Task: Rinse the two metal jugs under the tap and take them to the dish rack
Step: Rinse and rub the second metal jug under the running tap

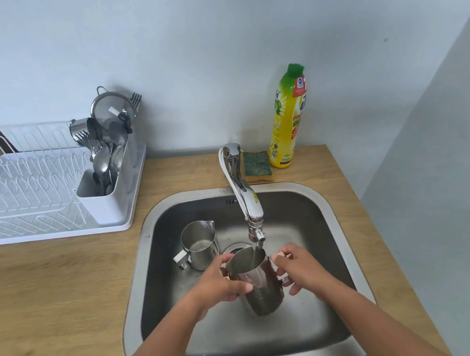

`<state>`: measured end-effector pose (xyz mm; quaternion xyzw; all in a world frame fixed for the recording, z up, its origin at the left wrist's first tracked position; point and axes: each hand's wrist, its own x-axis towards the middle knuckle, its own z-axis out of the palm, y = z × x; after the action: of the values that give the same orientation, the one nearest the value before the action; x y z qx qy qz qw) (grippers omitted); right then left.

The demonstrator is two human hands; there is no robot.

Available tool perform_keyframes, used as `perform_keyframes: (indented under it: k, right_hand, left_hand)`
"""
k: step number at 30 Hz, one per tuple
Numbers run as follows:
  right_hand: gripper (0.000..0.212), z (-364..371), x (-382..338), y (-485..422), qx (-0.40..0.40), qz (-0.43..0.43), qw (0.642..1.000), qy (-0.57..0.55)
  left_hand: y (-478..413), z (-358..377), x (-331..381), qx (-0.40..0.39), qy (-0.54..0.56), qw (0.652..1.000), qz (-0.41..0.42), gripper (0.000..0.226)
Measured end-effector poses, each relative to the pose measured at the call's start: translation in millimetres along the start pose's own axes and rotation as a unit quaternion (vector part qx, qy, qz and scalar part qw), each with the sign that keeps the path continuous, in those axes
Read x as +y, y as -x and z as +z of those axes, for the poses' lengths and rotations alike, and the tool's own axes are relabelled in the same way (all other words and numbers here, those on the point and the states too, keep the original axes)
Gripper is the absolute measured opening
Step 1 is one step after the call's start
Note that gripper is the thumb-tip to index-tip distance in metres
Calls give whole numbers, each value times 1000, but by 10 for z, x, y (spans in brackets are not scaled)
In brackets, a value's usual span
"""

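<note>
Steel jug (257,283) stood mouth-up under the tap (245,198), left hand (218,284) gripping its body, right hand (298,267) its handle; rack (48,232) lay well left.

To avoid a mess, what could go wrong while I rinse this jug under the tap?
Water is running into the held jug; it may overflow and splash onto the wooden counter. Wet, it could slip from the left hand or right hand and hit the second jug.
</note>
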<state>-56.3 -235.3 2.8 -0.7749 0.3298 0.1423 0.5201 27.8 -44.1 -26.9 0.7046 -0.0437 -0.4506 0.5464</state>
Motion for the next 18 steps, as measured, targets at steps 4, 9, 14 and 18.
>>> perform_keyframes:
  k: [4,9,14,18]
  right_hand:
    - [11,35,-1,38,26,-56,995,79]
    - [10,-36,-45,115,62,-86,985,139]
    - [10,-123,-36,119,74,-115,985,108]
    - [18,-155,-16,116,73,-133,987,54]
  left_hand:
    - [29,-9,-98,-43,-19,999,-1,68]
    - [39,105,-101,-52,-7,999,12,67]
    - [-23,203,-42,16,21,993,116,82]
    - [-69,206,7,81,-10,981,174,90]
